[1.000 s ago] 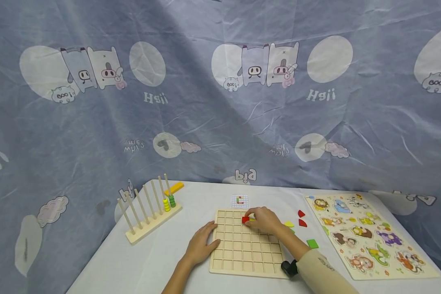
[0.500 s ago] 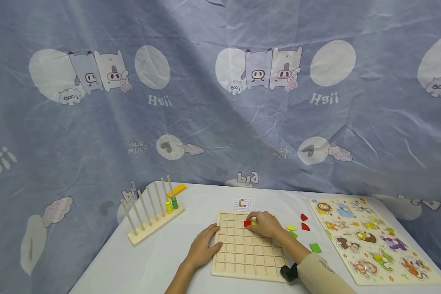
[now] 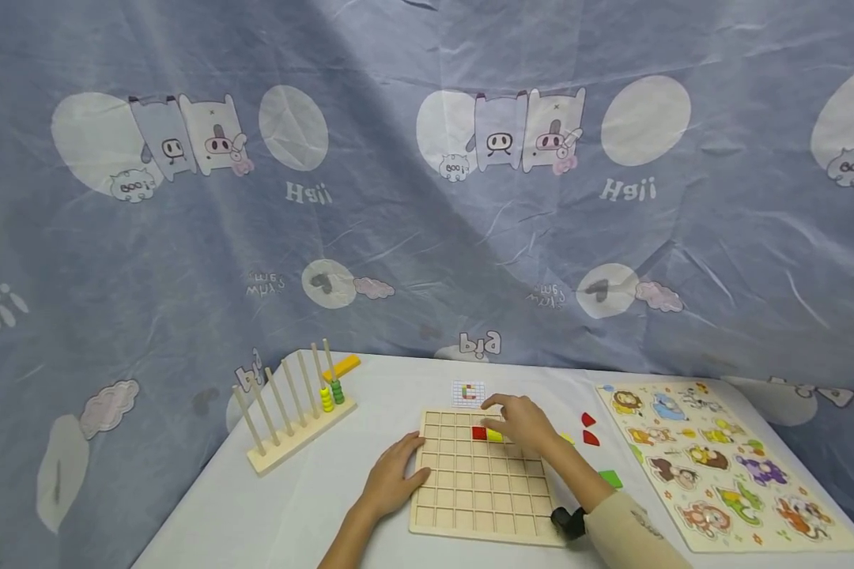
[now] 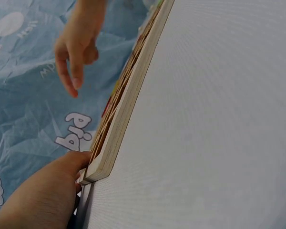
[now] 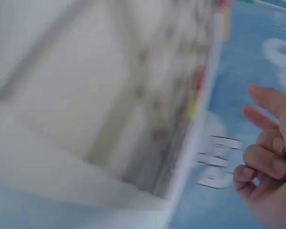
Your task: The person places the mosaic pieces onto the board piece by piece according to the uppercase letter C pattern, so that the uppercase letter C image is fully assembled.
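Note:
A wooden grid board (image 3: 462, 490) lies on the white table in the head view. Side by side in its upper cells are a red piece (image 3: 479, 433) and a yellow piece (image 3: 494, 435), the yellow one partly behind my right hand (image 3: 523, 424). That hand hovers over the board's upper part, thumb and index finger apart and nothing between them; the right wrist view also shows the right hand (image 5: 271, 157) holding nothing, its other fingers bent. My left hand (image 3: 391, 478) rests along the board's left edge, thumb and fingertips touching the rim.
A small pattern card (image 3: 468, 393) lies behind the board. To the right are red quarter-round pieces (image 3: 591, 438), a green square (image 3: 610, 479) and an animal puzzle board (image 3: 726, 466). A peg abacus (image 3: 302, 435) stands left, near an orange bar (image 3: 342, 367).
My right hand has let go of the red piece, which stays in its cell beside the yellow one, and has lifted slightly with fingers spreading. The left hand keeps its place.

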Action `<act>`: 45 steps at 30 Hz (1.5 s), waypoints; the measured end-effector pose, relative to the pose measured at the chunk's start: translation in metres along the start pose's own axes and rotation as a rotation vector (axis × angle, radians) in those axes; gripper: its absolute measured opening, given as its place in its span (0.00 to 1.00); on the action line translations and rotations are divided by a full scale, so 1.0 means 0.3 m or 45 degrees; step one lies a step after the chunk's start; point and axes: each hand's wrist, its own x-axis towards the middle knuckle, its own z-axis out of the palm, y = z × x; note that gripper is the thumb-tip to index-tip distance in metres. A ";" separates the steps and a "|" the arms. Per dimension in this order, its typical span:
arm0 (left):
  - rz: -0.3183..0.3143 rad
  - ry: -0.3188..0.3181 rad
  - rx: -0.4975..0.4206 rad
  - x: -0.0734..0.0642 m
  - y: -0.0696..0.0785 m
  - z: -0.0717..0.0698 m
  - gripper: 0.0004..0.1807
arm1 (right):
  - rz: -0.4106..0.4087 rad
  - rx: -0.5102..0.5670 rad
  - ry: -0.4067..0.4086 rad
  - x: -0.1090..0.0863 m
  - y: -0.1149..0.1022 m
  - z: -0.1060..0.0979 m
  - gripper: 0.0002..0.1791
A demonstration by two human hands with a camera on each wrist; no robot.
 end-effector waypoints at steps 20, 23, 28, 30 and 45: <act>0.019 0.041 0.029 0.029 -0.016 -0.026 0.29 | -0.203 -0.002 0.354 -0.122 -0.035 -0.387 0.08; 0.018 0.037 0.022 0.031 -0.015 -0.025 0.29 | -0.128 -0.015 0.327 -0.138 0.044 -0.371 0.09; 0.013 0.034 0.019 0.028 -0.016 -0.018 0.29 | -0.004 -0.019 0.283 -0.168 0.195 -0.331 0.10; 0.015 0.034 0.010 0.023 -0.014 -0.016 0.29 | 0.035 -0.017 0.270 -0.182 0.249 -0.314 0.10; 0.017 0.011 -0.001 0.002 -0.004 0.005 0.29 | 0.249 0.003 0.117 -0.270 0.475 -0.201 0.15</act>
